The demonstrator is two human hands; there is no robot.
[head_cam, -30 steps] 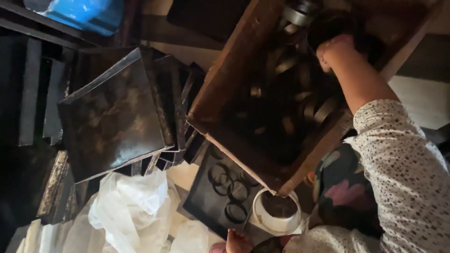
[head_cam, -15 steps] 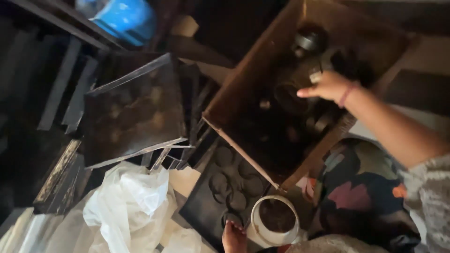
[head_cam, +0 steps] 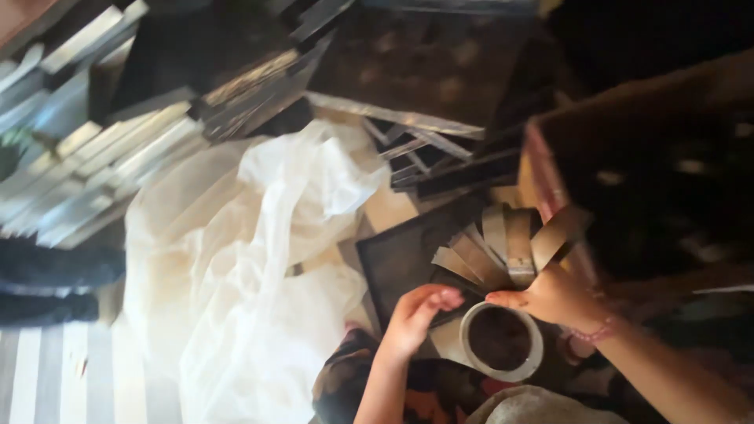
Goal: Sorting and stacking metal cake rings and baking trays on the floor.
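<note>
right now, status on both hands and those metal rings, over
Right hand holds a fanned row of metal ring moulds. Left hand open, touching the dark baking tray. White-rimmed cup below the rings. Cardboard box close on the right.

A cluttered floor (head_cam: 397, 212) carries the work: a crumpled white plastic sheet (head_cam: 236, 267) spreads over its middle, a dark baking tray (head_cam: 400, 263) lies just beside it, stacked metal trays (head_cam: 102, 157) crowd the far side, and a brown cardboard box (head_cam: 628, 165) sits beside the tray.
</note>
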